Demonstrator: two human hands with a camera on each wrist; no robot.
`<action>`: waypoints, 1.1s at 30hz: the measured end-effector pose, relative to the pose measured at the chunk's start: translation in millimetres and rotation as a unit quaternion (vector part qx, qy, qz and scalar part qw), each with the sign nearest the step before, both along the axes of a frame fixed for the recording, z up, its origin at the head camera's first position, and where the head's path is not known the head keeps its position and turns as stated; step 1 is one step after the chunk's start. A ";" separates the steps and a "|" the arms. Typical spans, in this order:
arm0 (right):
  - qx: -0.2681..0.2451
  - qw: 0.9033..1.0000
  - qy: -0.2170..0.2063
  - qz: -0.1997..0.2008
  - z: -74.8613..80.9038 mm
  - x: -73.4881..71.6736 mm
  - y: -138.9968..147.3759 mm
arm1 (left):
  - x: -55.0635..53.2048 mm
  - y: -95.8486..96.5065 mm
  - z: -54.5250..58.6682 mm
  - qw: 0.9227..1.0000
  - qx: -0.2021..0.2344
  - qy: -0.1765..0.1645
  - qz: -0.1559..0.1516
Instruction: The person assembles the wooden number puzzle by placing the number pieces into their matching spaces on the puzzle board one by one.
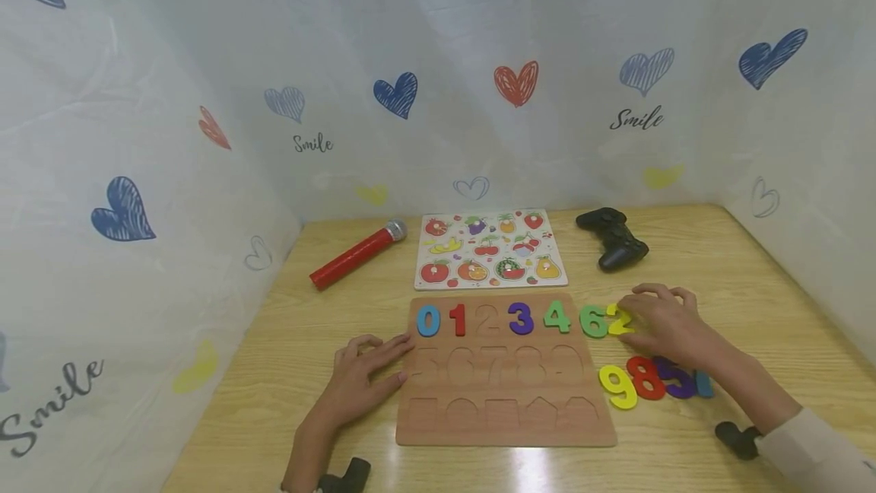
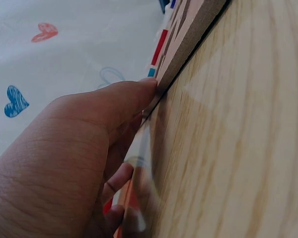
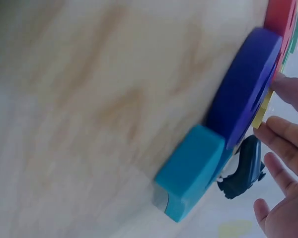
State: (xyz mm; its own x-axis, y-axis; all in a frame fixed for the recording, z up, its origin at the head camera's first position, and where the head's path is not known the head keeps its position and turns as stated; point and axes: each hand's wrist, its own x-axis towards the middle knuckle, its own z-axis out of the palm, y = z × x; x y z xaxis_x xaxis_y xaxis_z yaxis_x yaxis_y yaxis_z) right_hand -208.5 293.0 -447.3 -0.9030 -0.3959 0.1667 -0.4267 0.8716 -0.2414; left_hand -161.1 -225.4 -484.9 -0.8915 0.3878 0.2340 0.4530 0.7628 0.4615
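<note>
A wooden number board (image 1: 506,436) lies on the table with blue 0 (image 1: 428,321), red 1 (image 1: 458,320), purple 3 (image 1: 521,319) and green 4 (image 1: 557,316) in its top row. The slot between 1 and 3 is bare. My left hand (image 1: 363,383) touches the board's left edge with thumb and fingertips; its thumb (image 2: 134,96) shows against that edge in the left wrist view. To the right of the board, my right hand (image 1: 667,326) pinches a yellow number 2 (image 1: 618,320) between thumb and fingers, close beside a green 6 (image 1: 593,322). Fingers partly cover the 2.
Below the right hand lie yellow 9 (image 1: 618,387), red 8 (image 1: 645,378), purple 5 (image 1: 674,378) and a blue piece (image 1: 703,383) partly behind the forearm. Farther back are a red microphone (image 1: 356,256), a fruit puzzle (image 1: 489,249) and a black game controller (image 1: 612,238).
</note>
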 end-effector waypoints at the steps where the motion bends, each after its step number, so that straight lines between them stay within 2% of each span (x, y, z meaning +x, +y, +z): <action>1: 0.001 1.000 0.000 -0.002 0.8 -0.2 0.3 | 0.0 0.1 0.0 1.000 -0.001 0.000 0.001; 8: -0.002 1.000 0.003 -0.005 7.0 2.4 -0.6 | 0.6 -0.7 2.7 1.000 -0.003 -0.012 0.002; 16: -0.026 0.999 0.018 0.017 12.3 7.8 -5.0 | 0.6 -2.0 1.3 1.000 -0.003 -0.019 0.005; 25: -0.023 0.998 0.042 0.035 18.5 10.6 -11.8 | -1.5 0.3 3.2 0.999 0.005 -0.041 0.004; 33: -0.013 0.996 0.061 0.056 20.7 8.9 -29.1 | -0.8 -0.5 3.3 0.999 -0.003 -0.034 0.003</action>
State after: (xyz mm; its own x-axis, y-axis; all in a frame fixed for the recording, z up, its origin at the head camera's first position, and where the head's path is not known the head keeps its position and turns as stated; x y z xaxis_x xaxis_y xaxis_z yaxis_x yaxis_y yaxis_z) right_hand -199.6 264.0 -426.7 -0.8258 -0.4877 0.2832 -0.5487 0.8108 -0.2036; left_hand -161.9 -225.9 -481.6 -0.9077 0.3834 0.1703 0.4159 0.7687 0.4860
